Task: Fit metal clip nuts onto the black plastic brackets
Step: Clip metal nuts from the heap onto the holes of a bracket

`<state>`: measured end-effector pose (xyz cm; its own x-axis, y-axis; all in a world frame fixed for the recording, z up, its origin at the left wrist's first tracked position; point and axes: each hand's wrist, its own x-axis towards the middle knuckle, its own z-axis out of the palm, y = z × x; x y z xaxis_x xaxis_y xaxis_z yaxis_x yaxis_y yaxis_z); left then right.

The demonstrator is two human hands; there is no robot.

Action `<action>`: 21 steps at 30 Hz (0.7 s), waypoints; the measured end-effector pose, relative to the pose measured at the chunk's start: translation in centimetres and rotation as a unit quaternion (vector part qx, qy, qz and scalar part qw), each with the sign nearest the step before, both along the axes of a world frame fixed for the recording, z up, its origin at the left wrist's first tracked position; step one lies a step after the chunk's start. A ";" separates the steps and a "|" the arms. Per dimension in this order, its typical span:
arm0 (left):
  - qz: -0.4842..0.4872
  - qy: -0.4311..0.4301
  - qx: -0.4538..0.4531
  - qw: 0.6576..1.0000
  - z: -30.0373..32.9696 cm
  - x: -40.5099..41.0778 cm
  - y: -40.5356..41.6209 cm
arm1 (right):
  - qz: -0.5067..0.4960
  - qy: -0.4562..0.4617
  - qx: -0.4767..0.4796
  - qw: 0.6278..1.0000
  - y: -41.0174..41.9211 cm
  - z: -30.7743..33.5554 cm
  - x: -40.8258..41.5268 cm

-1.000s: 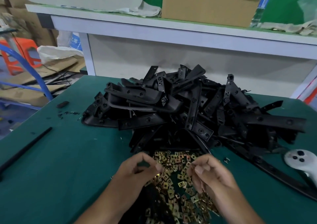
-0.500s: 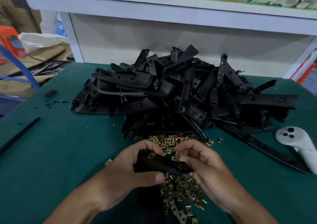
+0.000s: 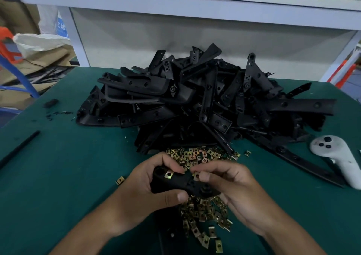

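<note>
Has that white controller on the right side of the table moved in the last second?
No. The white controller lies in the same spot beside the pile of black brackets; only the head camera shifted.

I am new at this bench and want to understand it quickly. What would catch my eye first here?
First, the big heap of black brackets at the back of the green table. In front of it, the left hand grips one bracket, while the right hand pinches a clip nut at it, above the scattered brass-coloured clip nuts.
</note>
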<state>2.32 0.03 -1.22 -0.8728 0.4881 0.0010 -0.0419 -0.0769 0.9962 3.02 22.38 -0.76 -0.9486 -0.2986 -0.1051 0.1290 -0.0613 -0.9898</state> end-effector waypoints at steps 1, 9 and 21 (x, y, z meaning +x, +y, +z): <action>-0.001 -0.004 0.004 1.000 0.0 0.0 0.0 | 0.001 -0.004 -0.004 1.000 -0.1 0.0 0.0; -0.002 0.016 -0.008 1.000 0.3 0.2 0.1 | 0.002 -0.027 -0.016 1.000 -0.3 0.3 0.2; 0.000 0.060 -0.007 0.998 0.0 0.2 0.1 | 0.005 -0.126 -0.116 0.985 -0.4 1.0 0.5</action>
<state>2.51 0.14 -1.25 -0.8672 0.4880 0.0989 0.0784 -0.0623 0.9950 3.49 21.95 0.21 -0.8981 -0.3515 -0.2643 0.3699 -0.2787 -0.8863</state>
